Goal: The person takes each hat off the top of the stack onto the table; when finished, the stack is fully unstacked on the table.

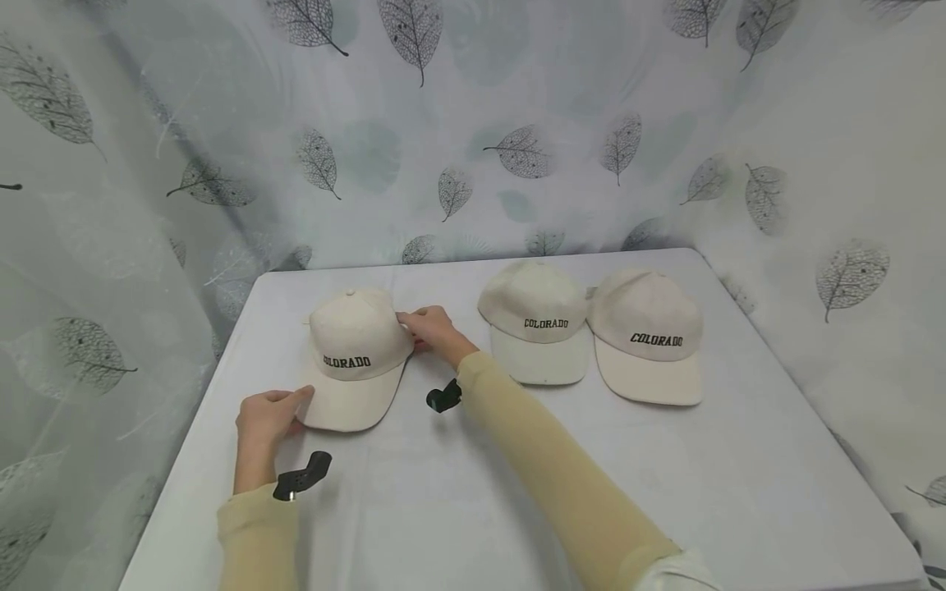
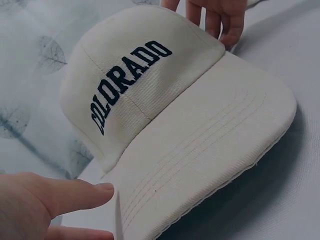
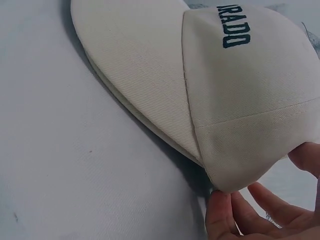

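on the white bench (image 1: 414, 509) i see a cap (image 1: 358, 332) on the person's left, its brim (image 1: 353, 402) pinched by the left hand (image 1: 268, 417) and its lower edge by the right hand (image 1: 439, 332), so i think a soft, even grip is best so nothing bends.
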The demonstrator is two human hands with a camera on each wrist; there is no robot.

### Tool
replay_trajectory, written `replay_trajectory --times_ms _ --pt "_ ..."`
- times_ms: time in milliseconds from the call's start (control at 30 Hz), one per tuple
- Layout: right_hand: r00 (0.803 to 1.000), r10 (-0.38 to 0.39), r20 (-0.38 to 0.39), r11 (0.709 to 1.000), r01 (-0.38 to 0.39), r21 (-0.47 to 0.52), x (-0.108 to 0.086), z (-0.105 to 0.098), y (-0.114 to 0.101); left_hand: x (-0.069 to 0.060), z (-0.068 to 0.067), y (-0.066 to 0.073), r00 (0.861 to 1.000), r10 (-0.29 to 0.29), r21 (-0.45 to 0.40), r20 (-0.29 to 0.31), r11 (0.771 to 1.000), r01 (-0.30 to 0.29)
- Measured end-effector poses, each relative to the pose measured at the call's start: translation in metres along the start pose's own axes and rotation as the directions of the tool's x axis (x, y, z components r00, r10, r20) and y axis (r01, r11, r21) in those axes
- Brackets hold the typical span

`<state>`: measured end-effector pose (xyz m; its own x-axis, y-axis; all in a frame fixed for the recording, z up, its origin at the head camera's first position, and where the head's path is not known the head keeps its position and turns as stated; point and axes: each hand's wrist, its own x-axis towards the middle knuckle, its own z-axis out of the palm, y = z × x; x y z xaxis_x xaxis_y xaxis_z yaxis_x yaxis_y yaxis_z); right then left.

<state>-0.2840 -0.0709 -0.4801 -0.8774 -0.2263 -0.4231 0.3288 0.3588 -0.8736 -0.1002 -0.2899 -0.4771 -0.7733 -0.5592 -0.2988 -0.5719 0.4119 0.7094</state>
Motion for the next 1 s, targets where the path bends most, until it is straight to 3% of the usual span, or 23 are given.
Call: replay_trajectory --times_ms 500,733,1000 --pt "1.0 -0.013 0.012 1.0 0.013 0.016 0.0001 0.0027 -0.0024 0.0005 -0.0022 0.0017 0.999 -0.033 -0.03 0.018 0.999 0.034" --pt "0.999 -0.016 0.045 0.998 0.014 0.058 -0.003 0.0006 -0.005 0.0008 -0.0018 0.0024 0.998 -0.044 -0.063 0.05 0.997 0.047" --pt "1.0 -0.008 0.03 0.994 0.005 0.107 -0.0011 0.0043 -0.0064 0.0043 -0.0012 0.0007 0.997 -0.044 -0.106 0.059 0.993 0.05"
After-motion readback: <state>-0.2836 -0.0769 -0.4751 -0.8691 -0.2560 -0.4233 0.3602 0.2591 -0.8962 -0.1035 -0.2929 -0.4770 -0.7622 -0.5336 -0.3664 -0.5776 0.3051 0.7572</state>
